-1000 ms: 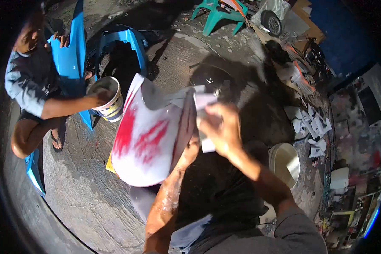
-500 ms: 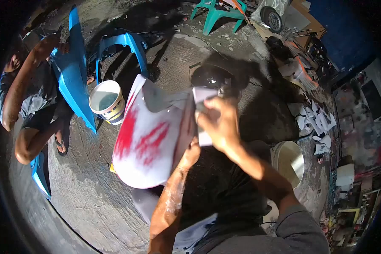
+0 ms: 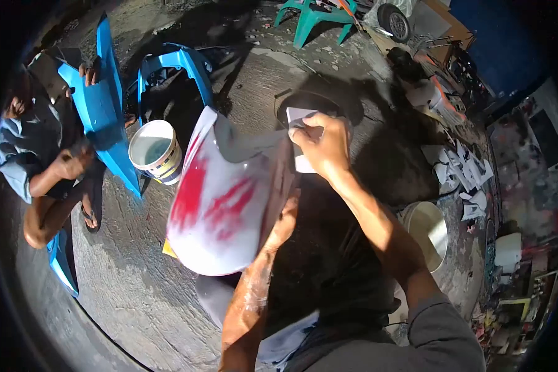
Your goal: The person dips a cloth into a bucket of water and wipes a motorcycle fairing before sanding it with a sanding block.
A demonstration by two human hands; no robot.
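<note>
A curved motorcycle body panel (image 3: 214, 239), white with red patches and a grey band at its top, stands tilted in front of me. My left hand (image 3: 283, 226) grips its right side from below, the fingers partly hidden behind the edge. In my right hand (image 3: 327, 147) is a pale, flat sheet of sandpaper (image 3: 297, 116), pinched between thumb and fingers. The sheet is at the panel's upper right edge, overlapping it in this view. Just beyond that hand sits a dark basin (image 3: 319, 102) of water.
A co-worker (image 3: 40, 136) at the left handles a blue panel (image 3: 102, 118). Between us stand a white bucket (image 3: 144, 139) and a blue frame piece (image 3: 195, 65). Another bucket (image 3: 428, 235) is by my right arm. White scraps (image 3: 462, 173) and a green chair (image 3: 310, 25) lie farther off.
My right hand and the sandpaper have risen slightly along the panel's edge. My left hand has shifted a little. The co-worker's near arm has come down from the blue panel.
</note>
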